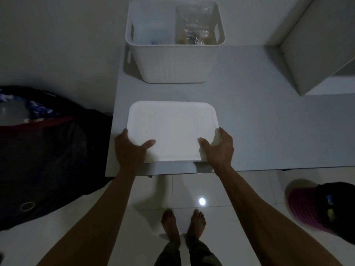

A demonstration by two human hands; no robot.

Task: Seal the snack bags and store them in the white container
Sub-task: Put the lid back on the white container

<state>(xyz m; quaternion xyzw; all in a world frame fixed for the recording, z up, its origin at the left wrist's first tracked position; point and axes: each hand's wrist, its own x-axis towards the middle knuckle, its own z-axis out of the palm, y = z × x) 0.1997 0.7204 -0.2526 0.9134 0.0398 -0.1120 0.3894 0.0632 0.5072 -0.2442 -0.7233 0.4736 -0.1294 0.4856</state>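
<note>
The white container (173, 62) stands open at the far side of the grey table (259, 131). Clear snack bags (195, 25) stand inside it on the right, and a bit of blue shows at its bottom left. Near the table's front edge lies the flat white lid (172, 127). My left hand (130, 148) grips the lid's near left corner, thumb on top. My right hand (218, 146) grips its near right corner the same way.
A dark bag (44, 150) with patterned cloth sits on the left beside the table. A white box or shelf (317, 50) stands at the table's back right. A pink and black cap (322, 208) lies on the tiled floor at right. My bare feet are below the table edge.
</note>
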